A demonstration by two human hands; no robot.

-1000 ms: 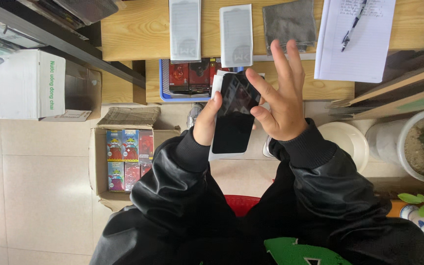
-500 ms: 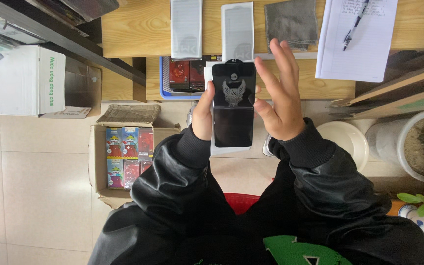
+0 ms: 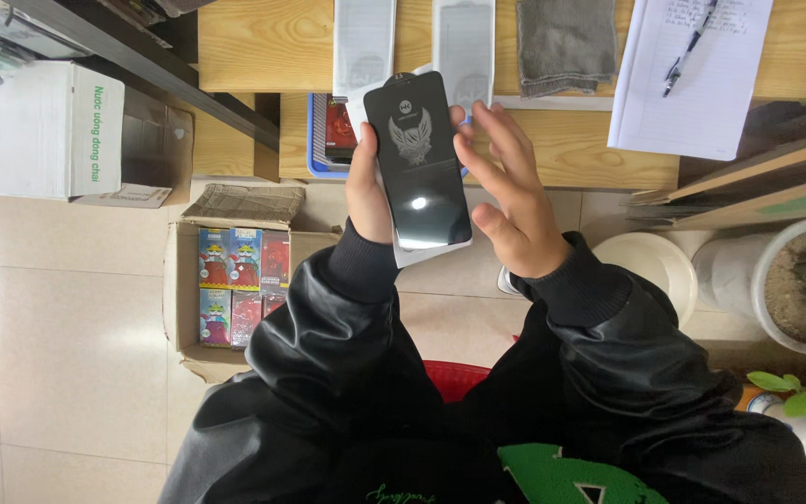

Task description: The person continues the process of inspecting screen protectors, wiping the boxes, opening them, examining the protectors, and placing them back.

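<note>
My left hand grips a glossy black screen protector sheet with a pale winged emblem, held upright over the table's front edge. A white backing shows along its lower and left edges. My right hand hovers just to the right of the sheet, fingers spread, holding nothing; I cannot tell whether it touches the sheet's edge. Behind the sheet a blue tray holds red packets.
On the wooden table lie two clear protector sheets, a grey cloth and a notepad with a pen. A cardboard box of colourful packs and a white carton sit at left. A plant pot stands at right.
The black sheet has turned from tilted to upright and facing me, then risen slightly toward the table. My right hand has drawn off its face to the right side.
</note>
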